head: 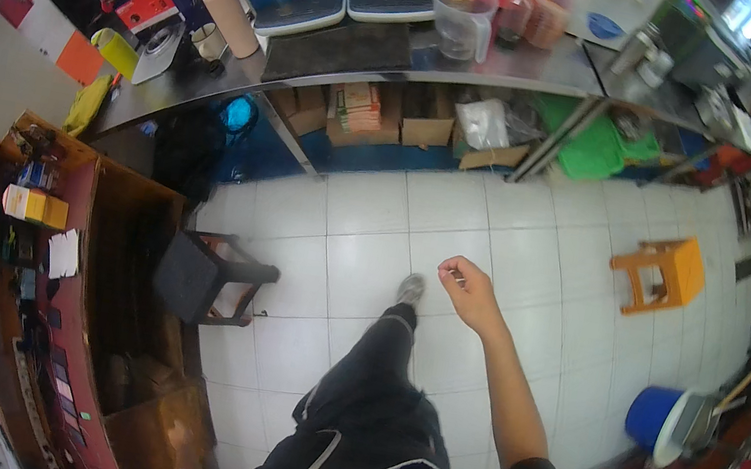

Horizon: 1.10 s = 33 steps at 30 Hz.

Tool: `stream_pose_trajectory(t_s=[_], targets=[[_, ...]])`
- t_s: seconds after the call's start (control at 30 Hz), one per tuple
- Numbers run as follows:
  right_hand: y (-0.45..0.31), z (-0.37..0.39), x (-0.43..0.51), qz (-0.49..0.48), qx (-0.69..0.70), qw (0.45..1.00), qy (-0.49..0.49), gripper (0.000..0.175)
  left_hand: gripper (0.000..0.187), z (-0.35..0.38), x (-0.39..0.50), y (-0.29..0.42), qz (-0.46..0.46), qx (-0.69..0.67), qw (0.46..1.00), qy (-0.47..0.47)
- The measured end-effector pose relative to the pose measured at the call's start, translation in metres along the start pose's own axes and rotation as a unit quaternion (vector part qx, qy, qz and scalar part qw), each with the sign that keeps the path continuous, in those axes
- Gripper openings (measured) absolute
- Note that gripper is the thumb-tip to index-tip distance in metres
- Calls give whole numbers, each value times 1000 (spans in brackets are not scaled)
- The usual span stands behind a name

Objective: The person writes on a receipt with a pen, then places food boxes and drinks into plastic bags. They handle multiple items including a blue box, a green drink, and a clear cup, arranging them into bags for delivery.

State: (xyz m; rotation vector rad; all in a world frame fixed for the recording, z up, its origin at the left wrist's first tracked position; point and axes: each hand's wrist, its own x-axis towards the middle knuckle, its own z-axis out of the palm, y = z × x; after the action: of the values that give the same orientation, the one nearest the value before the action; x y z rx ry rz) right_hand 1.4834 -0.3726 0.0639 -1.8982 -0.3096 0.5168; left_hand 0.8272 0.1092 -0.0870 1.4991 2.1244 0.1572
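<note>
My right hand [468,293] hangs in front of my body above the white tiled floor [363,262], its fingers curled and nothing plainly visible in them. My left hand [183,442] is low at the left, beside the wooden cabinet [154,421]; it is blurred, so its fingers and any contact cannot be told. A black apron with pale edging covers my front, and one shoe [412,290] shows beyond my knee.
A dark stool [189,278] stands near the cabinet on the left. On the right are an orange stool [682,271] and a blue bucket [650,418]. A metal counter [522,73] crosses ahead, bearing a plastic jug [459,25] and a pink bottle [230,13].
</note>
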Motion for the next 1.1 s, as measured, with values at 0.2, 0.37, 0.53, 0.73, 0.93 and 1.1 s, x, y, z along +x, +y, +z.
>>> stream_pose_trajectory(t_s=[0.2,0.37,0.53,0.73,0.93,1.1], targets=[[158,-103,197,21,-150,980,-132,20,34,179,-200,72,-76,58,987,-126],[366,-141,422,-48,-363,930,-38,34,19,415,-406,376,217,-20,912,-347],[436,-154,611,94,-481,859,149,67,25,613,-554,506,421,-126,827,-351],[494,-223,680,124,-287,948,-62,84,22,772,-648,505,266,-221,839,-421],[460,-235,705,57,-191,975,-96,92,23,833,-679,513,250,-209,873,-363],[416,-330,738,-74,-64,995,11,49,20,821,-673,509,186,-243,868,-390]])
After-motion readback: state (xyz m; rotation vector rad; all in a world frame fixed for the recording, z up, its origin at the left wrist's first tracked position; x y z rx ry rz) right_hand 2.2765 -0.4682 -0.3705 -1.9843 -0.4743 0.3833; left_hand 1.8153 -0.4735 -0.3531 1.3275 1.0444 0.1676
